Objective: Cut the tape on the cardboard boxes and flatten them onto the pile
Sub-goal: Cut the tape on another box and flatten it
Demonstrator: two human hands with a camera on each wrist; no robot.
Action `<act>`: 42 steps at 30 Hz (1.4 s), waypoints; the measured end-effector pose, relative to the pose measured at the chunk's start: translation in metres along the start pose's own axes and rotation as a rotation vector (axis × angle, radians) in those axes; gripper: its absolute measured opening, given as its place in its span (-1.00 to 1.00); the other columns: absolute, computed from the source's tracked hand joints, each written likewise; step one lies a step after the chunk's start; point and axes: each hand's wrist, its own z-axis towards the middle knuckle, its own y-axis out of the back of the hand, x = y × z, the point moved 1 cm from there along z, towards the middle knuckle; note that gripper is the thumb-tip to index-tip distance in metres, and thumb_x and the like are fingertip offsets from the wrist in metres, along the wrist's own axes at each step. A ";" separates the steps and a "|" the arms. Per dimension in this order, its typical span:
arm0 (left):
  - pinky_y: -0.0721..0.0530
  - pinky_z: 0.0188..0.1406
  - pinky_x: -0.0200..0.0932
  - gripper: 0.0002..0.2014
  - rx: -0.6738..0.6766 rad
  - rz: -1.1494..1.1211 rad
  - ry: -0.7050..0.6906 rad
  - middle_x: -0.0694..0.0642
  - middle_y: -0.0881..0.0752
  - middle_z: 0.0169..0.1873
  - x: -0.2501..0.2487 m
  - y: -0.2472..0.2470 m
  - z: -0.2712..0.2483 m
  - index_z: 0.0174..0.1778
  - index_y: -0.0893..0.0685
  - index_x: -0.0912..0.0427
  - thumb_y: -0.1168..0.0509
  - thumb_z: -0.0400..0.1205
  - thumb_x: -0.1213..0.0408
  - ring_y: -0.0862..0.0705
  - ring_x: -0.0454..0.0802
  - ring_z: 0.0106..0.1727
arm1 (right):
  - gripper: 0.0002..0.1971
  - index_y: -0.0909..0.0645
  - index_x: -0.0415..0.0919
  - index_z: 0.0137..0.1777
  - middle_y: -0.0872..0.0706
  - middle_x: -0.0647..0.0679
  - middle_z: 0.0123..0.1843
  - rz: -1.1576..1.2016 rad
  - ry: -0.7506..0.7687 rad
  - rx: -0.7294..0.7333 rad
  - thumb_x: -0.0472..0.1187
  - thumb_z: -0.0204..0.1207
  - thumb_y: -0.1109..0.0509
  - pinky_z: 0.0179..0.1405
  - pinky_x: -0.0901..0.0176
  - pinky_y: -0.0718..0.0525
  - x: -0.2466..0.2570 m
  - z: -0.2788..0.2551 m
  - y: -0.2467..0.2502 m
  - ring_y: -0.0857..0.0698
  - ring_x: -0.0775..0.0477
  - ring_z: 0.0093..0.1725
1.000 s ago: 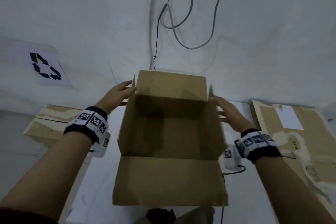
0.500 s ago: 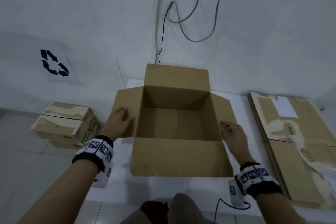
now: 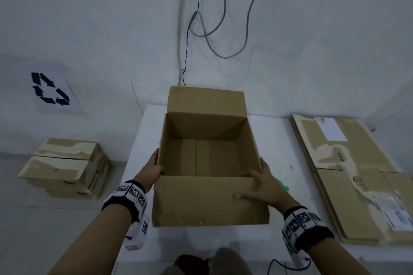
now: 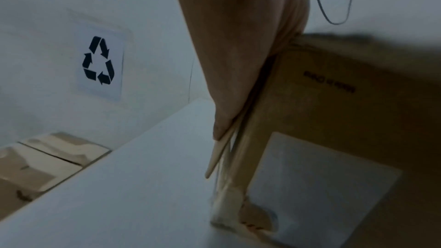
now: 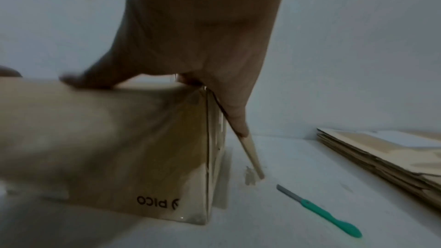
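An open brown cardboard box (image 3: pixel 210 201) stands upright on the white table (image 3: pixel 138 145), its far flap up and its near flap hanging down the front. My left hand (image 3: pixel 152 169) lies flat on the left side flap (image 4: pixel 224 154) and presses it down against the box wall. On the other side, my right hand (image 3: pixel 263 183) presses the right side flap (image 5: pixel 250 156) down with straight fingers, thumb spread over the near right corner. A green-handled knife (image 5: pixel 319 212) lies on the table just right of the box; only a green bit (image 3: pixel 282 184) shows past my right hand.
A pile of flattened cardboard (image 3: pixel 348 174) lies at the table's right end. Taped boxes (image 3: pixel 64 167) are stacked on the floor at the left, under a recycling sign (image 3: pixel 50 88) on the wall. Cables (image 3: pixel 214 29) hang down the wall behind the box.
The box, held up a second ago, now stands on the table. Its side flaps went from spread outward to folded down against the walls. Both hands slid toward the near corners.
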 end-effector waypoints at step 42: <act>-0.63 0.20 -0.14 -0.68 -0.122 0.111 -0.521 -0.08 -0.73 0.21 -0.136 -0.033 -0.081 0.29 -0.71 -0.03 -0.31 0.64 0.01 -0.70 -0.11 0.17 | -0.29 -0.62 -0.21 0.37 -0.73 -0.14 0.24 0.558 -0.199 -0.304 0.37 0.47 -0.37 0.18 0.04 -0.58 0.108 0.027 0.017 -0.68 -0.14 0.13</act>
